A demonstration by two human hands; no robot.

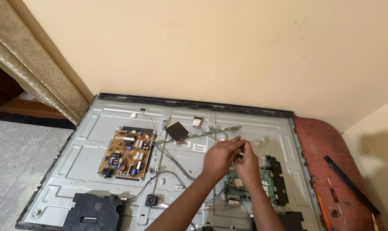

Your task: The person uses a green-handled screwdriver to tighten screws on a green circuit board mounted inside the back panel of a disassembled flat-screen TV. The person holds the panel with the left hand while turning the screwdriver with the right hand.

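A reddish-brown bench (326, 141) stands against the cream wall. A large grey opened television back panel (95, 171) lies flat on it and covers most of the top. On the bare strip at the right lie a long black strip (351, 185), an orange-handled tool (322, 209) and a few small screws (336, 212).

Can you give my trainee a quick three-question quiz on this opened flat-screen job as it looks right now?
1. True or false: the tan power board lies left of both hands.
2. Multiple choice: the green main board sits (A) under the right hand, (B) on the red table, (C) by the curtain.
3. Short answer: what do the left hand and the right hand work on together?

Key:
1. True.
2. A.
3. A small flat cable end, pinched between the fingers of both hands above the metal back panel.
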